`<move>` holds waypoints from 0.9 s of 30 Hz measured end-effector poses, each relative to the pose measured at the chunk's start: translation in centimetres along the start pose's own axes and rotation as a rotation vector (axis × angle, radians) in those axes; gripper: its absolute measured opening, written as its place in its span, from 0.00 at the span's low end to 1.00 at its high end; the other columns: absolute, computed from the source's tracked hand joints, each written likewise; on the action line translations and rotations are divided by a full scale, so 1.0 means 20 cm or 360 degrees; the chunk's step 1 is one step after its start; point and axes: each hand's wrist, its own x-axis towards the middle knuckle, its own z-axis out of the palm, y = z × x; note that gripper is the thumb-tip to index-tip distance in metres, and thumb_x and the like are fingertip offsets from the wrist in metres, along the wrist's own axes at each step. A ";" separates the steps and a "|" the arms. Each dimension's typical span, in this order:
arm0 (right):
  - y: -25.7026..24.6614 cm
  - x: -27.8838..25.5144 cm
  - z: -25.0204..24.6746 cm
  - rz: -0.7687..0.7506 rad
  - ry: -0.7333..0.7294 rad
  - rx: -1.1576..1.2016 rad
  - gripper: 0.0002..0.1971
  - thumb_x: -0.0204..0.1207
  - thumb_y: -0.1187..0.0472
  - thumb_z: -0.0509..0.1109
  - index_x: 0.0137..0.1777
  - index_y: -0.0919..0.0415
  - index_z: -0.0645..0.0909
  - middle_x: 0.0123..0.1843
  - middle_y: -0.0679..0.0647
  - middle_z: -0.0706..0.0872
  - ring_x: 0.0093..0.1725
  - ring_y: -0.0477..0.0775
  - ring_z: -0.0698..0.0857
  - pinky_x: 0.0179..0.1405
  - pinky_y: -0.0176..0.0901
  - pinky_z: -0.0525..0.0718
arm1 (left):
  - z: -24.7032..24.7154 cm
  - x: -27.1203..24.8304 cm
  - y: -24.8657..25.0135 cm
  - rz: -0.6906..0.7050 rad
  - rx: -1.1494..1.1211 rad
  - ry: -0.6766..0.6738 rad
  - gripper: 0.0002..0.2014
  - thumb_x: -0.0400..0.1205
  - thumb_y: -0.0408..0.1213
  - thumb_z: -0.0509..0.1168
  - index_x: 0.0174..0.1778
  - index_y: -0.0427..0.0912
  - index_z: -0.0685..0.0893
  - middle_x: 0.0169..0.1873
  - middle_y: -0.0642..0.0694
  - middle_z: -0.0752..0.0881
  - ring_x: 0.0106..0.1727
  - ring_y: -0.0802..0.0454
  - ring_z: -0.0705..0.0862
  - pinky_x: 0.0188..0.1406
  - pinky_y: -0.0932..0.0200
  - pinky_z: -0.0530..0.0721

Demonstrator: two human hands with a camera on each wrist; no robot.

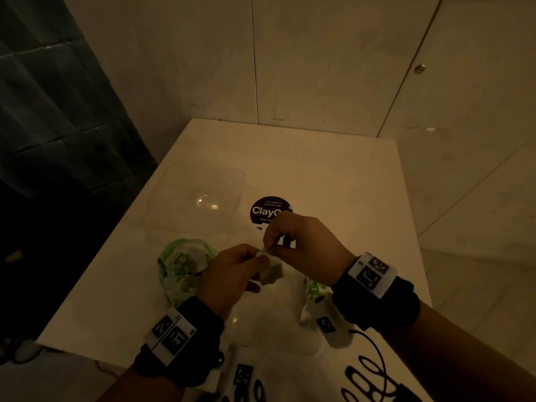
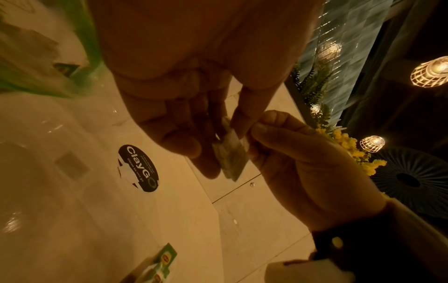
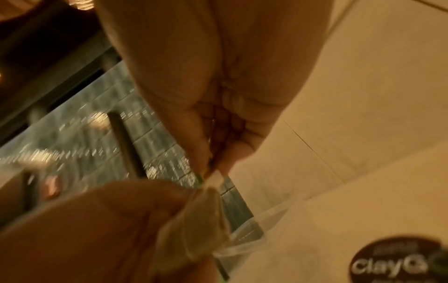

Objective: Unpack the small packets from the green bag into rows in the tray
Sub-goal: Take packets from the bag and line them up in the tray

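Observation:
Above the white table (image 1: pixel 333 175), both hands meet over a small pale packet (image 1: pixel 271 272). My left hand (image 1: pixel 232 274) grips the packet (image 2: pixel 230 157) between thumb and fingers. My right hand (image 1: pixel 301 245) pinches its top edge (image 3: pixel 213 178). The green bag (image 1: pixel 182 268), crumpled and see-through, lies on the table just left of my left hand (image 2: pixel 174 95), with packets showing inside. The clear plastic tray (image 1: pixel 200 195) sits further back, left of the hands, and looks empty from the head view. My right hand (image 3: pixel 218 114) is blurred in its wrist view.
A round dark "ClayGo" sticker (image 1: pixel 269 210) is on the table behind my right hand. A green-and-white wrapper (image 1: pixel 314 294) lies under my right wrist. A black cable (image 1: pixel 374 369) loops at the near right edge. A wall stands close behind the table.

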 end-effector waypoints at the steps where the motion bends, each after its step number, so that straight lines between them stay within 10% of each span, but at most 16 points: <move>1: 0.01 -0.02 0.00 -0.0086 0.0009 -0.0062 0.06 0.72 0.70 0.71 0.44 0.59 0.85 0.45 0.48 0.84 0.42 0.42 0.80 0.43 0.32 0.79 | 0.01 0.00 0.00 -0.0001 -0.0006 -0.0008 0.06 0.80 0.33 0.65 0.41 0.36 0.85 0.36 0.35 0.90 0.37 0.42 0.87 0.32 0.56 0.80; 13: 0.16 -0.24 0.05 -0.0666 0.0114 -0.0631 0.08 0.78 0.67 0.65 0.47 0.63 0.86 0.50 0.56 0.89 0.51 0.58 0.86 0.52 0.45 0.84 | 0.08 0.02 -0.05 -0.0104 -0.0249 -0.0112 0.08 0.80 0.33 0.64 0.39 0.38 0.87 0.32 0.39 0.88 0.34 0.46 0.86 0.28 0.57 0.82; 19: 0.17 -0.34 0.04 0.0346 0.0164 0.0221 0.12 0.74 0.67 0.70 0.54 0.53 0.82 0.52 0.46 0.83 0.48 0.40 0.83 0.47 0.36 0.83 | 0.12 0.06 -0.15 0.0022 0.0157 -0.0219 0.03 0.76 0.31 0.71 0.38 0.38 0.89 0.27 0.45 0.86 0.28 0.52 0.83 0.26 0.60 0.80; 23: 0.21 -0.37 0.06 0.0764 -0.0385 -0.0075 0.08 0.75 0.45 0.71 0.48 0.47 0.82 0.39 0.42 0.83 0.37 0.39 0.80 0.41 0.35 0.79 | 0.16 0.07 -0.24 0.0101 0.0640 -0.0374 0.05 0.74 0.37 0.74 0.38 0.40 0.88 0.29 0.46 0.87 0.29 0.56 0.83 0.28 0.62 0.81; 27: 0.27 -0.43 0.15 0.0974 -0.0476 -0.0148 0.08 0.75 0.47 0.71 0.43 0.50 0.85 0.35 0.42 0.80 0.36 0.41 0.78 0.38 0.31 0.74 | 0.20 0.09 -0.36 -0.0101 0.0747 -0.0444 0.10 0.73 0.36 0.74 0.45 0.43 0.80 0.34 0.42 0.87 0.30 0.50 0.83 0.29 0.57 0.82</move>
